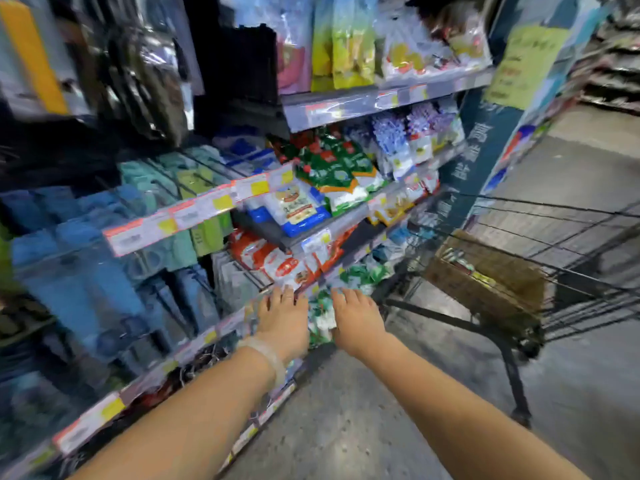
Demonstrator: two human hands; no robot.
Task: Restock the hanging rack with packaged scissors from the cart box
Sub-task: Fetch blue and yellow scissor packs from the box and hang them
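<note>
Both bare arms reach forward and down toward a low shelf of the store rack. The left hand [284, 315], with a pale translucent bracelet [268, 356] on its wrist, lies with straight fingers, its fingertips at the red and white packets [284, 265] on the shelf edge. Its grip is loose and it holds nothing that I can see. The right hand [356, 318] is just beside it, also with the fingers stretched out, touching or nearly touching the green and white plastic packets [320, 318] that lie between the two hands. Whether its fingers curl around a packet I cannot tell, because the picture is blurred.

The brown cardboard box [485, 282] stands inside the black wire shopping cart [554, 258], to the right of the hands and well apart from them. Some small packaged things show at the top of the box, but they are too blurred to name.

On the rack, a grey metal shelf with pink and yellow price tags [194, 209] runs across the middle. Blue and teal folded cloths [104, 237] fill the left side. Above, dark packaged goods hang from hooks [149, 81] at the upper left. The grey concrete floor [346, 427] is under the arms.
</note>
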